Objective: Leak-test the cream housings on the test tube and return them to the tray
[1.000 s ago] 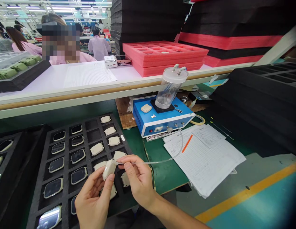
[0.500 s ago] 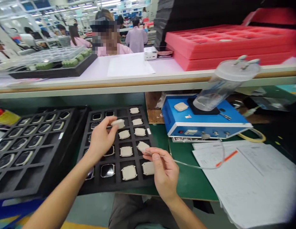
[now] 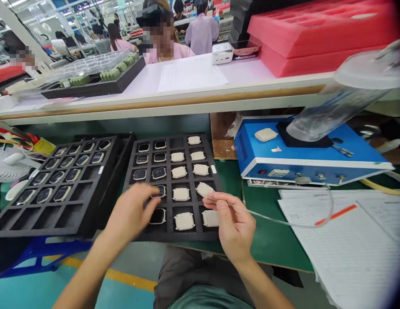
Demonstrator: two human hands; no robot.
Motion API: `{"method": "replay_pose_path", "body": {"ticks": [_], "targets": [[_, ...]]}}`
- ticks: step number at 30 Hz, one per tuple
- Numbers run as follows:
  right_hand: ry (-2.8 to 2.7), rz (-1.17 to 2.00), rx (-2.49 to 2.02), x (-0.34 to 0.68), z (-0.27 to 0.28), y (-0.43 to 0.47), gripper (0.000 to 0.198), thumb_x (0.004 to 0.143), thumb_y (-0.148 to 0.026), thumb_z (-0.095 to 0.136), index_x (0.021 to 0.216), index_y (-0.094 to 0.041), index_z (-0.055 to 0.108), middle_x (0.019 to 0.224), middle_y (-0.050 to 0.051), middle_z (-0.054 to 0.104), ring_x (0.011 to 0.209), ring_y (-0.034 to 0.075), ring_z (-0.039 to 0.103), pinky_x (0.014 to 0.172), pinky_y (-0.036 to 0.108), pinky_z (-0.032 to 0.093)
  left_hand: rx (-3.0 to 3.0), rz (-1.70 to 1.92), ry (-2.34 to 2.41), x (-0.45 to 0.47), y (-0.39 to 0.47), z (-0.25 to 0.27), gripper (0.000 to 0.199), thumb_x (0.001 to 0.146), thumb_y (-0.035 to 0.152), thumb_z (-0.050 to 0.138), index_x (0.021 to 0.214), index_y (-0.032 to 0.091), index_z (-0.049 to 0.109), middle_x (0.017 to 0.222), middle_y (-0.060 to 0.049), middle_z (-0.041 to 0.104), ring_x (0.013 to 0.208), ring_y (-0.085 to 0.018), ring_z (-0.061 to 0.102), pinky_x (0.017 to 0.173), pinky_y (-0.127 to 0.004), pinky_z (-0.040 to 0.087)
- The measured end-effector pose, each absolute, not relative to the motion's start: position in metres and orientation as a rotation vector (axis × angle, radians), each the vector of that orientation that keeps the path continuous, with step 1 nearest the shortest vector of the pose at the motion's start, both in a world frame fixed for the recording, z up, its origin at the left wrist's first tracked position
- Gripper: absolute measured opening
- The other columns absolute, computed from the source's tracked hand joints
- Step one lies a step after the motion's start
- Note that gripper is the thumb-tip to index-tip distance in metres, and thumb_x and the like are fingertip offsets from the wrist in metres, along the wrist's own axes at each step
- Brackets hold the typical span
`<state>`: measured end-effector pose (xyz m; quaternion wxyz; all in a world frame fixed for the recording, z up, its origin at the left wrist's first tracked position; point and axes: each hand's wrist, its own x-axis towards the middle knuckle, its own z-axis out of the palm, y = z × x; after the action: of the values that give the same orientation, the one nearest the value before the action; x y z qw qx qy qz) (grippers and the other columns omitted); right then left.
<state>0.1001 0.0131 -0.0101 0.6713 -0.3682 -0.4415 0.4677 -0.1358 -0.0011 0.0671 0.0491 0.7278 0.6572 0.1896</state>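
A black foam tray (image 3: 174,236) with square cells lies before me, holding watch cases: dark-faced ones on the left, beige ones on the right. My left hand (image 3: 130,210), slightly blurred, hovers over the tray's left part with thumb and fingers apart. Its fingertips are by a dark-faced watch case (image 3: 161,191). Between the fingers of my right hand (image 3: 235,223) is the end of a thin clear tube (image 3: 267,218). Those fingertips are at the edge of a tilted beige watch case (image 3: 205,189); whether they touch it I cannot tell. A beige watch case (image 3: 178,157) lies in the second row.
Another black tray (image 3: 71,214) of watch cases stands at left, near a small fan (image 3: 11,167). On the right, a blue box (image 3: 303,161) carries a beige case (image 3: 266,134) and a clear cylinder (image 3: 331,111). Papers (image 3: 341,253) lie in front. Red trays (image 3: 283,47) sit on the shelf.
My left hand has let go of a beige watch case, now in the second row, and has moved left and towards me. My right hand stays by the tilted case. The view has shifted.
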Motion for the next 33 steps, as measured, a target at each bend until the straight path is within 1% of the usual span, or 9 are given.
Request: {"method": "replay_pose_path", "body": {"ticks": [1, 5, 8, 12, 16, 20, 24, 29, 33], "targets": [[-0.996, 1.059, -0.826, 0.1, -0.01, 0.013, 0.018, 0.103, -0.033, 0.067, 0.1, -0.022, 0.08, 0.098, 0.006, 0.081, 0.082, 0.019, 0.082, 0.075, 0.031, 0.072, 2.271, 0.531, 1.994, -0.134, -0.024, 0.064, 0.019, 0.093, 0.032, 0.066, 0.103, 0.025, 0.081, 0.101, -0.009, 0.083, 0.094, -0.029, 0.077, 0.091, -0.042, 0.061], [-1.018, 1.054, -0.847, 0.1, -0.01, 0.011, 0.019, 0.103, -0.035, 0.068, 0.098, -0.021, 0.08, 0.096, 0.007, 0.081, 0.08, 0.019, 0.082, 0.075, 0.032, 0.071, 2.356, 0.404, 2.049, -0.122, -0.068, 0.053, 0.029, 0.095, 0.022, 0.063, 0.119, 0.024, 0.079, 0.111, -0.013, 0.083, 0.103, -0.032, 0.079, 0.09, -0.042, 0.061], [-1.021, 1.043, -0.89, 0.1, -0.011, 0.01, 0.02, 0.103, -0.036, 0.068, 0.1, -0.021, 0.08, 0.095, 0.007, 0.081, 0.082, 0.02, 0.082, 0.076, 0.032, 0.071, 2.316, 0.357, 2.02, -0.122, -0.063, 0.059, 0.034, 0.098, 0.018, 0.054, 0.123, 0.021, 0.077, 0.103, -0.013, 0.083, 0.093, -0.031, 0.079, 0.082, -0.04, 0.061], [-1.041, 1.029, -0.877, 0.097, -0.012, 0.01, 0.019, 0.104, -0.035, 0.067, 0.101, -0.021, 0.079, 0.095, 0.006, 0.081, 0.083, 0.02, 0.082, 0.077, 0.032, 0.071, 2.035, 0.752, 2.044, -0.12, -0.047, 0.069, 0.034, 0.101, 0.032, 0.055, 0.125, 0.02, 0.076, 0.111, -0.012, 0.083, 0.098, -0.027, 0.079, 0.085, -0.037, 0.062], [-1.065, 0.967, -0.838, 0.095, -0.012, 0.012, 0.018, 0.105, -0.034, 0.065, 0.103, -0.022, 0.078, 0.099, 0.007, 0.081, 0.087, 0.021, 0.082, 0.082, 0.036, 0.071, 1.442, 1.19, 1.816, -0.084, -0.025, 0.052, 0.039, 0.095, 0.036, 0.067, 0.128, 0.017, 0.074, 0.104, -0.011, 0.083, 0.092, -0.023, 0.08, 0.08, -0.031, 0.063], [-1.105, 0.938, -0.832, 0.095, -0.015, 0.016, 0.018, 0.106, -0.033, 0.062, 0.106, -0.023, 0.077, 0.102, 0.008, 0.081, 0.096, 0.023, 0.08, 0.087, 0.039, 0.07, 1.088, 1.357, 1.575, -0.044, -0.007, 0.026, 0.05, 0.083, 0.037, 0.081, 0.127, 0.014, 0.073, 0.101, -0.012, 0.083, 0.092, -0.024, 0.08, 0.083, -0.031, 0.064], [-1.156, 0.931, -0.838, 0.096, -0.017, 0.017, 0.018, 0.106, -0.031, 0.061, 0.107, -0.024, 0.077, 0.104, 0.008, 0.081, 0.1, 0.023, 0.079, 0.091, 0.04, 0.068, 0.93, 1.49, 1.501, -0.038, -0.002, 0.022, 0.066, 0.077, 0.035, 0.088, 0.135, 0.014, 0.068, 0.11, -0.013, 0.081, 0.094, -0.024, 0.081, 0.085, -0.033, 0.066], [-1.188, 0.949, -0.839, 0.096, -0.016, 0.017, 0.018, 0.106, -0.031, 0.061, 0.108, -0.025, 0.077, 0.106, 0.008, 0.081, 0.102, 0.024, 0.079, 0.092, 0.042, 0.067, 0.823, 1.497, 1.483, -0.045, -0.004, 0.026, 0.051, 0.075, 0.04, 0.092, 0.114, 0.012, 0.075, 0.109, -0.015, 0.083, 0.097, -0.027, 0.081, 0.089, -0.036, 0.066], [-1.219, 0.983, -0.839, 0.097, -0.015, 0.017, 0.017, 0.106, -0.029, 0.061, 0.109, -0.026, 0.078, 0.108, 0.007, 0.082, 0.103, 0.023, 0.079, 0.093, 0.039, 0.067, 0.81, 1.495, 1.489, -0.041, -0.006, 0.025, 0.053, 0.074, 0.041, 0.093, 0.113, 0.012, 0.075, 0.108, -0.016, 0.083, 0.1, -0.029, 0.081, 0.093, -0.038, 0.066]]}}
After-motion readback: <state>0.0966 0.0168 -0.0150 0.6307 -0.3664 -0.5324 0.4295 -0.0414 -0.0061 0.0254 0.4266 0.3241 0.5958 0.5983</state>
